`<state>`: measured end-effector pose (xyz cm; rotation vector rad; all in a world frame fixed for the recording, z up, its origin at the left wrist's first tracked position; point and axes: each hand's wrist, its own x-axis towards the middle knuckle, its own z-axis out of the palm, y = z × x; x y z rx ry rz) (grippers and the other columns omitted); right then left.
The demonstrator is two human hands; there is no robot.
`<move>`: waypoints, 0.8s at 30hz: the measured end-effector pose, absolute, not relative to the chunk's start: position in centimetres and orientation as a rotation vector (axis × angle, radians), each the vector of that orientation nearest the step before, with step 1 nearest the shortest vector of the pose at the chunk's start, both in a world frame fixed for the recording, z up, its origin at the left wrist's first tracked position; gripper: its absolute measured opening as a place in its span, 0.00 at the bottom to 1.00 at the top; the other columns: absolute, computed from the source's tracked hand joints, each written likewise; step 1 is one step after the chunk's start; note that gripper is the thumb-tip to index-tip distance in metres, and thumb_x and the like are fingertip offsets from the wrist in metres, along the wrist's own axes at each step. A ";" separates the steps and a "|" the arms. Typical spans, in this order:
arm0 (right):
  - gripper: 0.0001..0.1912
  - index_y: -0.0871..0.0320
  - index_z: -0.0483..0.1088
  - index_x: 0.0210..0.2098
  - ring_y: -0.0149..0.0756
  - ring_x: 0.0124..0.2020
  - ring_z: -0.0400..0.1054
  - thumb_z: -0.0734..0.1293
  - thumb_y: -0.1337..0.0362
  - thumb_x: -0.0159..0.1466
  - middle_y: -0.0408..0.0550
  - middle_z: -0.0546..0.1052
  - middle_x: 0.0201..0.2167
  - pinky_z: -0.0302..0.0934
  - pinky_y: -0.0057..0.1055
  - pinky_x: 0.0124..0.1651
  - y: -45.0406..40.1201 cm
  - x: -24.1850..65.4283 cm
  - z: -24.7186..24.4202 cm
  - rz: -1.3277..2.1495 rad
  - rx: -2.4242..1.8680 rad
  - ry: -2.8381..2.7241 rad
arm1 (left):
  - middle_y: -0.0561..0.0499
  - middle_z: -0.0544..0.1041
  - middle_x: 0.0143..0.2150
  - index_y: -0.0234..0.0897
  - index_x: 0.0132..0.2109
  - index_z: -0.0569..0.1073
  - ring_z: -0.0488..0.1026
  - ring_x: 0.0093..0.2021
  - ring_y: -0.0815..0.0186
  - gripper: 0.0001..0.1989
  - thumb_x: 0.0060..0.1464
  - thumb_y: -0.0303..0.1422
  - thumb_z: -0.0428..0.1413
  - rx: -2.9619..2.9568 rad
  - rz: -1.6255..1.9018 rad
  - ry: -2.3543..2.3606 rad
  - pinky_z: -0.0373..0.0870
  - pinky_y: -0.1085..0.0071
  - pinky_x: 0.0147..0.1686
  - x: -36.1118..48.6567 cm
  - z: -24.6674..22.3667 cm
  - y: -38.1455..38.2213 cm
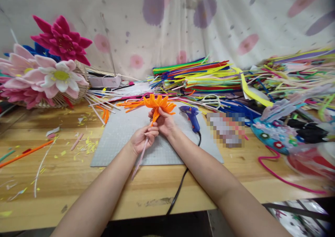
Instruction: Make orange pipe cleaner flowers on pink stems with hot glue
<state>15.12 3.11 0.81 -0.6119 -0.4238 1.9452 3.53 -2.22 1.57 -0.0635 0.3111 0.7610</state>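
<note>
An orange pipe-cleaner flower (159, 104) is held up over the grey cutting mat (112, 142). My left hand (143, 137) is closed around its pale pink stem (141, 156), which slants down toward the table's front. Just above, my right hand (164, 121) grips the flower's base from the right, thumb against the lower petals. Part of the right fingers is hidden behind the flower. To the right on the mat lies a blue hot glue gun (192, 118), its black cord running under my right forearm.
Felt-like flowers in a basket (80, 87) stand at the left. Bundles of coloured pipe cleaners (199, 76) line the back. White-handled scissors (210, 101) lie behind the glue gun. A decorated blue item (272, 135) and a plastic tub (314, 160) are at the right; yellow scraps (90, 144) litter the left.
</note>
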 end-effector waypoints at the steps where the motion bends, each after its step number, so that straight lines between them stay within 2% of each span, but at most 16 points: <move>1: 0.08 0.58 0.68 0.28 0.31 0.31 0.70 0.62 0.61 0.60 0.43 0.74 0.23 0.63 0.24 0.27 3.1 15.2 0.8 1.945 -0.614 -0.422 | 0.57 0.58 0.20 0.34 0.34 0.62 0.58 0.16 0.81 0.05 0.59 0.26 0.45 -0.050 0.764 0.327 0.61 0.92 0.16 3.5 1.6 -2.2; 7: 0.06 0.59 0.69 0.31 0.28 0.31 0.70 0.63 0.63 0.60 0.43 0.75 0.26 0.66 0.24 0.33 3.1 15.4 0.6 2.041 -0.576 -0.506 | 0.58 0.58 0.21 0.33 0.38 0.65 0.57 0.16 0.80 0.06 0.59 0.30 0.45 0.032 0.781 0.369 0.62 0.87 0.15 3.1 1.6 -2.1; 12: 0.09 0.59 0.70 0.34 0.28 0.35 0.70 0.60 0.63 0.62 0.45 0.76 0.31 0.66 0.25 0.38 2.6 15.1 1.0 2.077 -0.497 -0.546 | 0.58 0.55 0.19 0.33 0.31 0.62 0.55 0.14 0.81 0.09 0.60 0.28 0.43 0.015 0.803 0.368 0.56 0.91 0.13 3.0 1.8 -2.2; 15: 0.09 0.58 0.70 0.31 0.26 0.31 0.69 0.61 0.62 0.62 0.43 0.75 0.27 0.65 0.22 0.33 2.5 14.8 1.1 2.051 -0.574 -0.492 | 0.58 0.54 0.19 0.33 0.29 0.61 0.53 0.14 0.82 0.10 0.60 0.28 0.43 0.031 0.814 0.409 0.55 0.90 0.13 3.2 2.0 -2.3; 18: 0.09 0.59 0.69 0.28 0.27 0.28 0.69 0.61 0.63 0.62 0.43 0.74 0.24 0.64 0.22 0.29 2.7 14.8 0.9 2.021 -0.655 -0.442 | 0.58 0.55 0.19 0.32 0.33 0.65 0.54 0.14 0.81 0.10 0.60 0.29 0.43 0.131 0.818 0.494 0.60 0.88 0.14 3.5 1.9 -2.2; 21: 0.10 0.59 0.69 0.27 0.27 0.23 0.66 0.61 0.63 0.62 0.43 0.74 0.22 0.63 0.23 0.25 2.9 15.0 0.6 1.978 -0.689 -0.460 | 0.54 0.65 0.23 0.31 0.37 0.69 0.62 0.17 0.79 0.08 0.58 0.28 0.46 0.341 0.885 0.663 0.67 0.83 0.18 3.6 1.6 -1.8; 24: 0.10 0.60 0.69 0.29 0.24 0.13 0.56 0.61 0.61 0.62 0.41 0.73 0.20 0.55 0.22 0.15 3.1 15.0 0.4 2.023 -0.673 -0.556 | 0.49 0.73 0.29 0.30 0.37 0.71 0.69 0.22 0.74 0.08 0.55 0.30 0.50 0.549 0.994 0.824 0.73 0.76 0.23 3.7 1.0 -1.1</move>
